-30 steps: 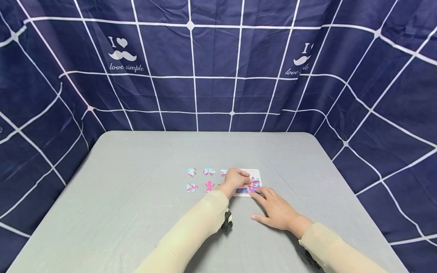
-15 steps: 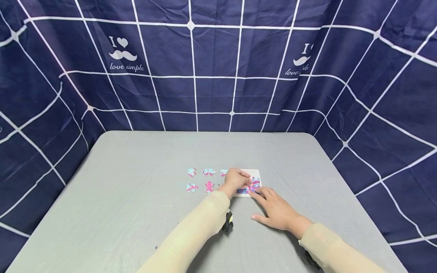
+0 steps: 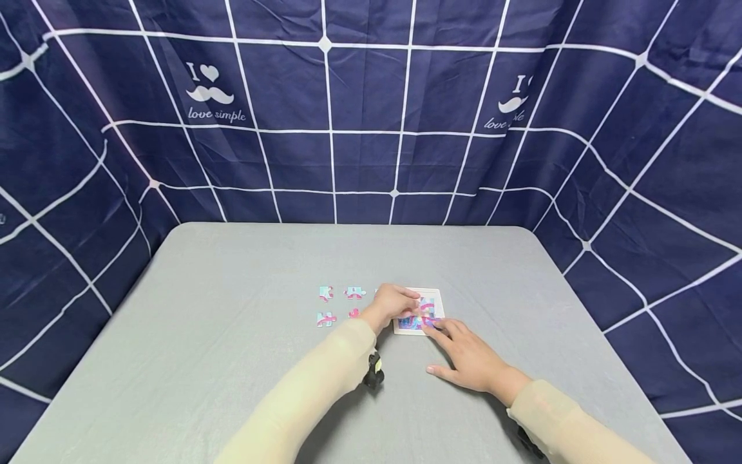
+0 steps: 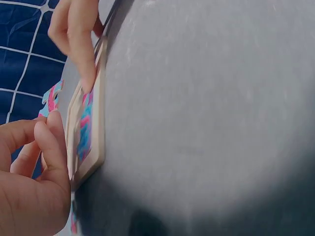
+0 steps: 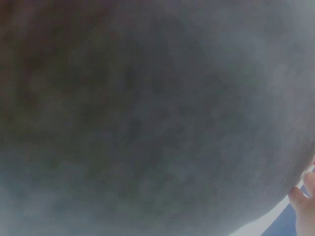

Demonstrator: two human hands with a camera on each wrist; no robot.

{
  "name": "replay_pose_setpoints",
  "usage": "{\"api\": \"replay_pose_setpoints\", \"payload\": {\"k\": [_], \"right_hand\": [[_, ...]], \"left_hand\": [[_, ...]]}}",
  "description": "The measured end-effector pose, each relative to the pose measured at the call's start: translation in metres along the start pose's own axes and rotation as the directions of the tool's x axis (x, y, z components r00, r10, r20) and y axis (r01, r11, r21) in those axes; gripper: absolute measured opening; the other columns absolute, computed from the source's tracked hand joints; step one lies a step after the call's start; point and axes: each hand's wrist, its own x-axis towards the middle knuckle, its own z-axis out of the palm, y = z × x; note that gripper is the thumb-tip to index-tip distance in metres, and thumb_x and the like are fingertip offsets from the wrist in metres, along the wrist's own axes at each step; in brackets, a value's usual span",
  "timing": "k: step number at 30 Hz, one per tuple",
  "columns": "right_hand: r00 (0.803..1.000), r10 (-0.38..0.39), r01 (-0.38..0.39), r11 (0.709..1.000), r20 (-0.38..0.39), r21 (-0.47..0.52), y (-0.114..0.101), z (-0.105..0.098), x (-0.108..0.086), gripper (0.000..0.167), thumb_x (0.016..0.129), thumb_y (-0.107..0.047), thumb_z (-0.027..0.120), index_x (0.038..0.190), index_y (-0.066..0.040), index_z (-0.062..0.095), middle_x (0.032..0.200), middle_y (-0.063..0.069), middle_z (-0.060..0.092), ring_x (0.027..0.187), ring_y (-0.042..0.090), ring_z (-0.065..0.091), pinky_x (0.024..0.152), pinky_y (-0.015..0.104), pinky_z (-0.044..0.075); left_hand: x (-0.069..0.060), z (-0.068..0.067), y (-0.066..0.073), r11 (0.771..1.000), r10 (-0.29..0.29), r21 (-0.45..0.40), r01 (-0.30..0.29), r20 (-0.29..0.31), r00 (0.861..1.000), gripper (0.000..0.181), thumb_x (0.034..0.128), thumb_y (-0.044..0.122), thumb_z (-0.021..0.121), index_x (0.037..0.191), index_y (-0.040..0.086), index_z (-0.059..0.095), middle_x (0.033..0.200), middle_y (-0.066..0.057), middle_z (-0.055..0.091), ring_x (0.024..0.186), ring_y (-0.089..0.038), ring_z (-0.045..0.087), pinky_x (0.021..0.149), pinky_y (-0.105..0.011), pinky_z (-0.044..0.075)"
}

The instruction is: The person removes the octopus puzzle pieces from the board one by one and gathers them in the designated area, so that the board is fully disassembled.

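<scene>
A pink and light-blue puzzle piece (image 4: 52, 98) is pinched between thumb and fingers of the left hand (image 4: 37, 182), raised beside the wooden puzzle tray (image 4: 100, 113). In the head view the left hand (image 3: 391, 304) is over the tray's left side and hides part of it. Joined purple, pink and blue pieces (image 3: 411, 322) fill the lower part of the tray (image 3: 439, 303). The right hand (image 3: 472, 357) lies at the tray's lower right with fingers extended; in the left wrist view its fingertip touches the pieces. Only a bit of a hand (image 5: 306, 196) shows in the right wrist view.
Left of the tray, loose puzzle pieces lie on the grey table (image 3: 232, 322): two in the back row (image 3: 354, 292), one at the front left (image 3: 326, 319), and another partly covered by the left arm (image 3: 353, 313). A dark blue curtain (image 3: 365, 161) with white lines surrounds the table.
The left hand has shifted slightly left, uncovering more of the tray and its joined pieces, while its forearm covers more of the loose ones. The right hand has stayed in place.
</scene>
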Motion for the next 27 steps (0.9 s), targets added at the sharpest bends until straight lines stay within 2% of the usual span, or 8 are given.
{"api": "replay_pose_setpoints", "payload": {"k": [6,16,22,27], "right_hand": [[0.999,0.021,-0.021,1.0,0.024,-0.003,-0.001,-0.001,0.0,0.074,0.085,-0.054,0.064,0.14,-0.007,0.047,0.131,0.016,0.046,0.121,0.032,0.042,0.098,0.048,0.042],[0.999,0.035,-0.035,0.999,0.028,0.006,-0.001,0.0,-0.001,0.074,0.085,-0.054,0.064,0.14,-0.008,0.046,0.132,0.016,0.045,0.122,0.033,0.042,0.098,0.049,0.042],[0.999,0.037,-0.038,0.999,0.029,0.006,-0.001,0.0,-0.002,0.074,0.086,-0.054,0.063,0.141,-0.008,0.045,0.133,0.016,0.045,0.123,0.032,0.041,0.099,0.049,0.042],[0.999,0.037,-0.037,0.999,0.029,0.01,-0.001,-0.001,-0.002,0.074,0.086,-0.054,0.063,0.141,-0.008,0.045,0.133,0.016,0.045,0.123,0.033,0.041,0.099,0.049,0.041]], "left_hand": [[-0.005,-0.02,0.006,0.999,-0.009,-0.031,0.01,0.047,0.999,0.017,0.0834,-0.004,0.067,0.099,-0.002,0.073,0.073,-0.009,0.069,0.051,-0.004,0.056,0.05,-0.013,0.05],[-0.011,-0.052,0.005,0.999,-0.029,0.022,0.027,0.075,0.997,0.015,0.0856,-0.002,0.066,0.099,-0.001,0.072,0.077,-0.007,0.069,0.066,-0.009,0.065,0.057,-0.016,0.054],[-0.019,-0.068,0.005,0.998,-0.037,0.052,0.031,0.115,0.993,0.017,0.0858,-0.004,0.065,0.102,-0.004,0.071,0.079,-0.011,0.07,0.066,-0.011,0.067,0.055,-0.016,0.054],[-0.024,-0.077,0.003,0.995,-0.023,0.097,0.01,0.137,0.99,0.017,0.0855,-0.006,0.064,0.101,-0.006,0.07,0.078,-0.011,0.07,0.064,-0.012,0.067,0.056,-0.017,0.054]]}}
